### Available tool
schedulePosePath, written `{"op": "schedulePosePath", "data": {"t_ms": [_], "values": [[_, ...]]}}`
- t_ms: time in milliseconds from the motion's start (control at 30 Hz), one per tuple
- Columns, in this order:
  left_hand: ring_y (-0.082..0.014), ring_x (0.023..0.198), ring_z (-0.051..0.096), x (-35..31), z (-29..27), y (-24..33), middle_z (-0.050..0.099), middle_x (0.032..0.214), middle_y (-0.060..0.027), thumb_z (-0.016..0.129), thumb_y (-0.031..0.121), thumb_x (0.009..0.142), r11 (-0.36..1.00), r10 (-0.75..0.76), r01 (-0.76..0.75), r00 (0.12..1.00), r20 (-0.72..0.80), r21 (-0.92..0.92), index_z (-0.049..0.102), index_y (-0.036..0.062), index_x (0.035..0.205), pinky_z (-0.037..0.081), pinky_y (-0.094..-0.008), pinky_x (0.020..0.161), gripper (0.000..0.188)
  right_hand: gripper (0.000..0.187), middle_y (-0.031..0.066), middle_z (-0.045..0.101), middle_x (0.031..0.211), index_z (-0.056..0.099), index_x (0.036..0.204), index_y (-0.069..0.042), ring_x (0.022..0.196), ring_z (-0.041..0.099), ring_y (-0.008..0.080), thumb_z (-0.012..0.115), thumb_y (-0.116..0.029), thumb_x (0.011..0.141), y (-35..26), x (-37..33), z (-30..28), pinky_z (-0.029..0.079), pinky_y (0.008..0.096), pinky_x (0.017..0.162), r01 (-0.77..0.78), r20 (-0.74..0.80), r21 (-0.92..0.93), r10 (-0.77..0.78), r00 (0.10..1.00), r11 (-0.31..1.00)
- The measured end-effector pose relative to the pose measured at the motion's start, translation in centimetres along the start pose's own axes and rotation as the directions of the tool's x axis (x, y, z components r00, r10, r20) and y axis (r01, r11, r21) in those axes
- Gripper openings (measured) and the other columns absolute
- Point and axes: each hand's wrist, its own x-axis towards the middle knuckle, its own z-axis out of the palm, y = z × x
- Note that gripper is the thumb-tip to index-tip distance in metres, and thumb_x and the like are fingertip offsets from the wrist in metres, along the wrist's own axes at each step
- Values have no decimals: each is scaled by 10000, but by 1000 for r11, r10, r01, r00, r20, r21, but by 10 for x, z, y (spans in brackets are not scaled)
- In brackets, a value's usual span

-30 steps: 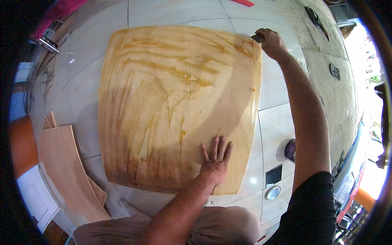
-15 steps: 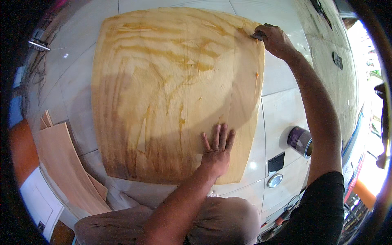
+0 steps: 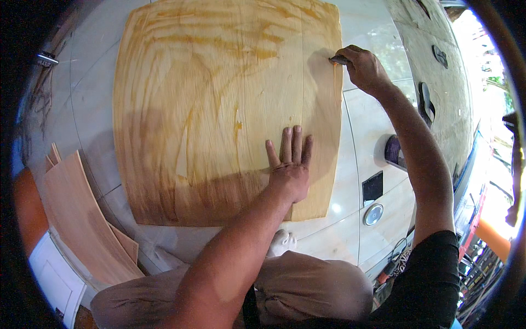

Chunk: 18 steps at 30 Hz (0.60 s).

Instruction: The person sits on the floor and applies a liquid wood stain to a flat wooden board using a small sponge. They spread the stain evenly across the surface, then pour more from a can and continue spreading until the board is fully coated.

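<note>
A large thin plywood sheet (image 3: 219, 120) with gently curved edges lies flat on the floor, streaked with a wet amber coating that looks like glue. My left hand (image 3: 290, 167) presses palm down on its near right part, fingers spread. At the sheet's far right edge, my right hand (image 3: 364, 68) is closed around a small dark flat scraper (image 3: 338, 60). The scraper's tip touches the edge, where a thin orange line of the coating shows. How the fingers wrap its handle is partly hidden.
Right of the sheet are a dark can (image 3: 393, 152) partly behind my forearm, a black square piece (image 3: 372, 187) and a round metal lid (image 3: 373, 214). Curved wood offcuts (image 3: 87, 208) lie at the left. Sandals (image 3: 426, 104) rest farther right on rougher ground.
My right hand has drawn the scraper nearer along the sheet's right edge. My left hand sits slightly farther in on the sheet. The whole view has shifted, bringing the sheet higher.
</note>
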Motion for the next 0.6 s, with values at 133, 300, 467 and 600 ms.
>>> {"op": "schedulePosePath", "data": {"t_ms": [133,300,467,600], "values": [[-497,1568,-178,0,0,0,-175,1700,-297,731,297,841,1000,-8,7,1000,-11,-16,-56,25,1661,-102,-809,1128,1168,217,144,735,1107,731,1115,-60,970,728,349,582,-15,964,-15,-21,-1,617,435,872,47,23,8,-47,999,999],[-493,1566,-188,1,4,0,-191,1699,-291,750,313,825,999,-13,15,999,-43,42,-67,24,1659,-95,-808,1132,1202,245,140,734,1141,731,1127,-56,1000,726,339,574,8,950,-30,-50,3,621,424,884,48,11,-29,-47,999,998],[-486,1562,-208,2,5,0,-212,1696,-283,768,309,813,999,-17,19,999,-44,33,-90,21,1654,-98,-797,1142,1235,268,145,732,1156,725,1134,-57,1018,723,341,581,23,922,-45,-77,7,618,433,879,74,-37,-51,-76,996,996],[-477,1561,-220,0,1,1,-224,1694,-279,773,317,812,999,-19,20,999,-32,36,-104,23,1651,-101,-794,1145,1248,289,140,733,1153,723,1142,-73,1018,720,349,583,35,914,-55,-97,11,619,437,871,45,-56,-48,-47,997,998]]}}
